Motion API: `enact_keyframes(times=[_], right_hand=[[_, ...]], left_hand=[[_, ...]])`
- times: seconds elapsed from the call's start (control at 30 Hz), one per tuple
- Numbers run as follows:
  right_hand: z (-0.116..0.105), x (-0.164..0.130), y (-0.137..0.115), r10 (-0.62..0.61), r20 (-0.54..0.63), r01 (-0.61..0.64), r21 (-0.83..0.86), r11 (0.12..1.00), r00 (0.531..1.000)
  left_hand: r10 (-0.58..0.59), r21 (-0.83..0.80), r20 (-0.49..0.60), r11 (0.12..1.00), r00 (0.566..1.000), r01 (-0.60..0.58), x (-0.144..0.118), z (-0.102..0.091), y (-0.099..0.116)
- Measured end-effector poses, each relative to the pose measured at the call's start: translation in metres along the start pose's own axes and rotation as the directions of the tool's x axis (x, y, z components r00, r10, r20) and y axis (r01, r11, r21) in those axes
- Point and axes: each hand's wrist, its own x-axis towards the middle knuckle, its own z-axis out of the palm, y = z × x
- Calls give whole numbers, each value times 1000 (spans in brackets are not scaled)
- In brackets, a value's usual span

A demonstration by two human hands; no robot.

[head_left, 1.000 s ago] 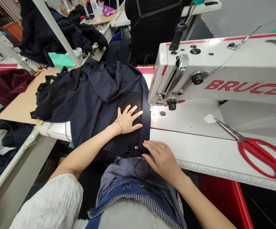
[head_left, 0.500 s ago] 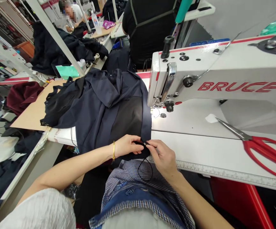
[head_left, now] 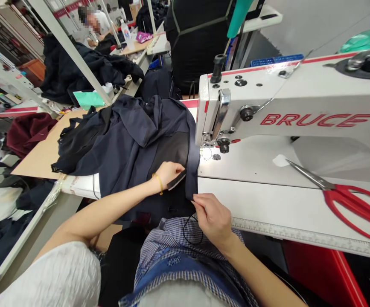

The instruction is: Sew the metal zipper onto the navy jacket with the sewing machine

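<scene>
A navy and black garment (head_left: 130, 136) lies spread over the machine table, its right edge close to the needle area of the sewing machine (head_left: 287, 106). My left hand (head_left: 169, 174) rests on its black panel, fingers closed on a dark strip (head_left: 176, 180) with a pale edge; I cannot tell whether this is a zip. At the near corner of the garment's navy border, my right hand (head_left: 215, 217) pinches the fabric edge between thumb and fingers. A thin black cord (head_left: 185, 234) loops below, over the checked cloth on my lap.
Red-handled scissors (head_left: 345, 200) lie on the table at right, tips on a small white scrap (head_left: 281, 160). A ruler strip (head_left: 268, 228) runs along the front edge. A brown board (head_left: 34, 157) and maroon cloth (head_left: 29, 132) are at left. A person (head_left: 97, 23) works far behind.
My hands, together at the near corner before, are now apart. The left moved up and left with the dark strip; the right stays near the corner. The view shifted slightly.
</scene>
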Motion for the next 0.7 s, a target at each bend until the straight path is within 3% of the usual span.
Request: enact_keyframes(times=[0.2,0.3,0.4,0.47,0.5,0.6,0.63,0.7], right_hand=[[-2,-6,4,-40,101,44,-43,998,994],[-8,-9,9,-40,180,58,-96,994,983],[-16,-7,12,-40,298,78,-117,990,954],[-20,0,15,-50,398,98,-101,990,916],[-21,5,19,-61,440,111,-89,990,896],[-19,27,38,-86,480,157,-109,982,873],[-16,35,46,-84,478,172,-143,975,874],[-10,50,65,-65,486,196,-223,955,871]], left_hand=[[104,288,-80,955,991,-77,93,-25,3],[115,371,-111,926,987,-67,113,-29,5],[125,432,-138,900,983,-54,100,-27,4],[204,475,-104,870,973,-132,81,-21,1],[290,500,-56,836,955,-225,71,-17,-1],[526,556,78,682,847,-475,52,-3,-10],[554,569,83,656,828,-496,50,1,-13],[537,578,37,677,843,-457,52,7,-19]])
